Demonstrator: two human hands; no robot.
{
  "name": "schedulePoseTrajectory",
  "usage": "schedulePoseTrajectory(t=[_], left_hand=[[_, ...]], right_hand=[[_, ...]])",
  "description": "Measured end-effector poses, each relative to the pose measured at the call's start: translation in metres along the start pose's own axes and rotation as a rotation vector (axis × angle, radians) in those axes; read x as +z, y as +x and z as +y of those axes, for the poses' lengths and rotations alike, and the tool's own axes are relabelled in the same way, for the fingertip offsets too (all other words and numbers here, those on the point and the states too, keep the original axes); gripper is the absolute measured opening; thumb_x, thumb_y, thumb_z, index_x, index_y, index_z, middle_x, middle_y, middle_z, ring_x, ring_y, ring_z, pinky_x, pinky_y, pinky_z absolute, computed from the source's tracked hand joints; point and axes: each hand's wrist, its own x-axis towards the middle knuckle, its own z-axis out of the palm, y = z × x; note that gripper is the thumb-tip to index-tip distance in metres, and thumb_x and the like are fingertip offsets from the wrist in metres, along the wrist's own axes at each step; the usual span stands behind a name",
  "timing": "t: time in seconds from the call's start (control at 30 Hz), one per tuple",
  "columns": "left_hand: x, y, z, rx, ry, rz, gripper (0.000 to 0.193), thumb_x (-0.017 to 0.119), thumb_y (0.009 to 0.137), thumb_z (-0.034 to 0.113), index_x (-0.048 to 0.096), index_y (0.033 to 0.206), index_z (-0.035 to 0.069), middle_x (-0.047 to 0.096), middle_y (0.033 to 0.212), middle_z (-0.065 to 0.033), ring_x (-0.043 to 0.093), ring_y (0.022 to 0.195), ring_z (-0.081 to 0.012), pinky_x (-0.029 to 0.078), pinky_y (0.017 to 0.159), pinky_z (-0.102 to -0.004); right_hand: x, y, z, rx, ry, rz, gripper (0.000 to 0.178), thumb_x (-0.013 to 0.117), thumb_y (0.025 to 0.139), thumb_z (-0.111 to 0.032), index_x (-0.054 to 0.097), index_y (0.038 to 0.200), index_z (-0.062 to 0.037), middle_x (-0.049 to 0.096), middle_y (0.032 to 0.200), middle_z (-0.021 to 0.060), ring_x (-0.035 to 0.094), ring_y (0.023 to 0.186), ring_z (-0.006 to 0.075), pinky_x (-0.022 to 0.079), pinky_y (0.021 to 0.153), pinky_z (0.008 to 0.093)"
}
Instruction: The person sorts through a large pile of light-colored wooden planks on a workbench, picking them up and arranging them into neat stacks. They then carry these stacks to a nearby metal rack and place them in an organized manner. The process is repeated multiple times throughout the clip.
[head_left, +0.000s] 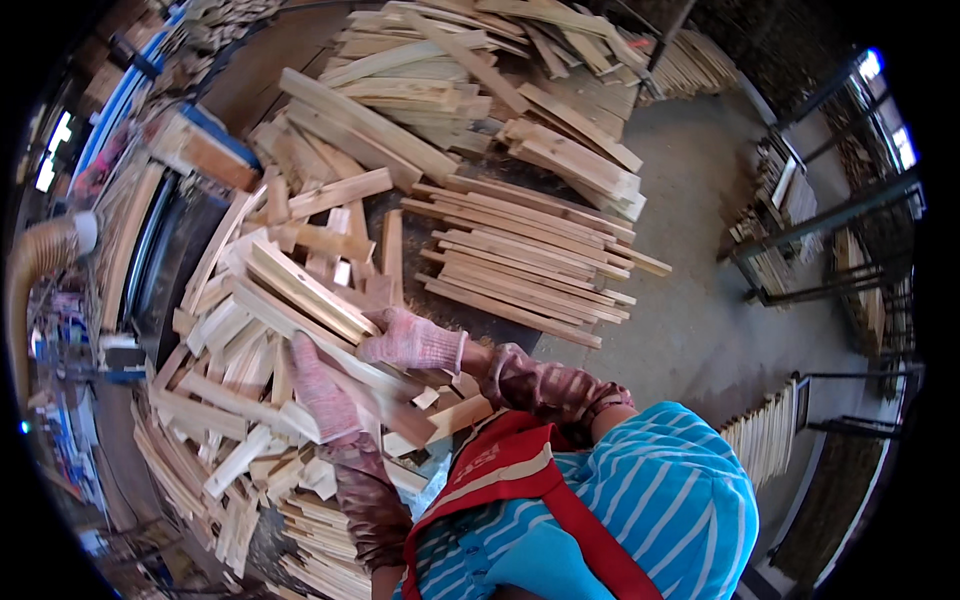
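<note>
Both my hands wear pinkish-white knit work gloves. My left hand (322, 392) is closed at the side of a wooden slat (378, 376), whose near end is blurred by motion. My right hand (412, 341) grips near the end of a pair of pale wooden slats (308, 290), its fingers partly hidden behind the wood. The slats in my hands slant from upper left to lower right, over a jumbled heap of short wood offcuts (240, 345). Which slats each hand bears, and how many, is partly hidden.
To the right of the heap, a row of narrow slats (525, 255) lies side by side on a dark surface. More board stacks (410, 100) stand at the far side. A ribbed hose (38, 265) and machinery are at the left; metal racks (820, 235) stand at the right.
</note>
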Motion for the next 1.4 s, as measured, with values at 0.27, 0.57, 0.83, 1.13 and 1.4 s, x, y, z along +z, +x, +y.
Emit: schedulePoseTrajectory(t=[0.27, 0.57, 0.83, 1.13, 1.4], left_hand=[[0.072, -0.076, -0.146, -0.293, 0.04, 0.133, 0.068, 0.071, 0.089, 0.023, 0.041, 0.143, -0.006, 0.058, 0.128, -0.0191, 0.058, 0.11, -0.0266, 0.049, 0.096, -0.0376], [0.082, -0.127, -0.259, -0.651, 0.801, -0.239, 0.05, 0.063, 0.084, 0.023, 0.053, 0.123, -0.005, 0.065, 0.115, -0.031, 0.06, 0.112, -0.0486, 0.048, 0.096, -0.0489], [0.01, -0.098, -0.254, -0.545, 0.433, -0.552, 0.034, 0.061, 0.091, 0.012, 0.055, 0.122, -0.002, 0.068, 0.109, -0.0166, 0.065, 0.101, -0.0214, 0.052, 0.089, -0.0338], [-0.144, -0.17, -0.098, -0.023, 0.568, 0.331, 0.052, 0.074, 0.087, 0.02, 0.053, 0.131, 0.001, 0.062, 0.12, -0.0157, 0.059, 0.115, -0.0301, 0.047, 0.099, -0.0375], [-0.177, -0.192, -0.118, -0.656, 0.79, 0.481, 0.098, 0.086, 0.073, 0.038, 0.031, 0.146, 0.001, 0.064, 0.126, -0.0179, 0.063, 0.115, -0.032, 0.049, 0.098, -0.0421]], right_hand=[[-0.119, -0.07, 0.058, 0.314, -0.373, -0.024, 0.047, 0.064, 0.082, -0.037, 0.066, 0.121, -0.011, 0.072, 0.09, 0.0219, 0.071, 0.085, 0.0328, 0.055, 0.074, 0.0428], [-0.125, -0.094, 0.144, 0.741, -0.969, -0.19, 0.06, 0.048, 0.095, -0.058, 0.073, 0.107, -0.0051, 0.072, 0.092, 0.0206, 0.07, 0.093, 0.0346, 0.052, 0.084, 0.0443], [-0.081, -0.073, 0.117, 0.293, -1.285, 0.143, 0.071, 0.068, 0.081, -0.043, 0.05, 0.139, -0.0057, 0.055, 0.136, 0.0224, 0.051, 0.128, 0.0389, 0.039, 0.108, 0.0505], [-0.059, -0.068, 0.199, 0.155, -1.585, 0.091, 0.09, 0.072, 0.077, -0.03, 0.029, 0.154, -0.0103, 0.03, 0.157, 0.0218, 0.026, 0.146, 0.0431, 0.019, 0.12, 0.0574], [0.002, -0.013, 0.156, -0.052, -1.024, 0.013, 0.069, 0.072, 0.087, -0.03, 0.046, 0.146, -0.0075, 0.056, 0.14, 0.0165, 0.059, 0.121, 0.0368, 0.048, 0.101, 0.0439]])
